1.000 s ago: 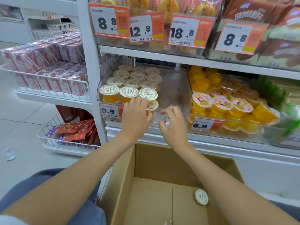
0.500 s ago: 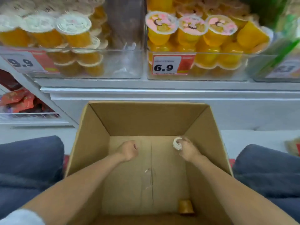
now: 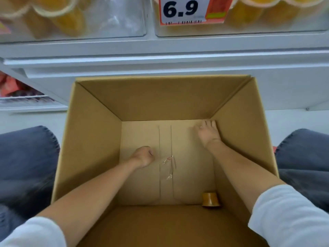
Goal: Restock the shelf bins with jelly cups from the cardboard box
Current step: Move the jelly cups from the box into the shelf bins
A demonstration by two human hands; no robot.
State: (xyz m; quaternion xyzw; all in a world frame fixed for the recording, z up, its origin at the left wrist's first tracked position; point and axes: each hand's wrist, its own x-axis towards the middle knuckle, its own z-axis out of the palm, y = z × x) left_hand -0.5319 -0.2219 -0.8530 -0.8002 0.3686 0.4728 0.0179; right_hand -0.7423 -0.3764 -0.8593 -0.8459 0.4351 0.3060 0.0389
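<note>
Cardboard box: one open cardboard box [image 3: 92,139] fills the middle of the view, between the person's two knees [image 3: 26,157] in dark blue-grey cloth; both forearms reach down into it.
Shelf: a white shelf [image 3: 160,68] runs across just beyond the box's far wall.
Bins: two clear bins sit on the shelf. The left bin [image 3: 115,18] has yellow-orange cups at its left and a bare stretch at its right. The right bin [image 3: 249,27] shows more yellow-orange cups. They are too blurred and cropped to count.
Sleeves: two white sleeves [image 3: 288,214], one at each lower corner.
Red packets: a blurred red heap [image 3: 10,86] on a lower wire rack, far left.
Writing: one price tag [image 3: 183,9] on the right bin reads "6.9" in black on white with an orange-red edge and a barcode beneath; the small print is unreadable.
Left hand: the left hand [image 3: 144,156] is balled into a fist on the box floor, left of the middle seam, with nothing showing in it.
Right hand: the right hand [image 3: 209,133] reaches into the far right corner of the floor, back upward, fingertips at the corner. Whether anything lies beneath it, or how far the fingers bend, cannot be told.
Jelly cup: one amber jelly cup [image 3: 211,199] lies in the near right corner of the floor, well apart from both hands, beside the right forearm.
Tape: one crumpled clear strip of tape [image 3: 168,163] on the seam, just right of the left hand.
</note>
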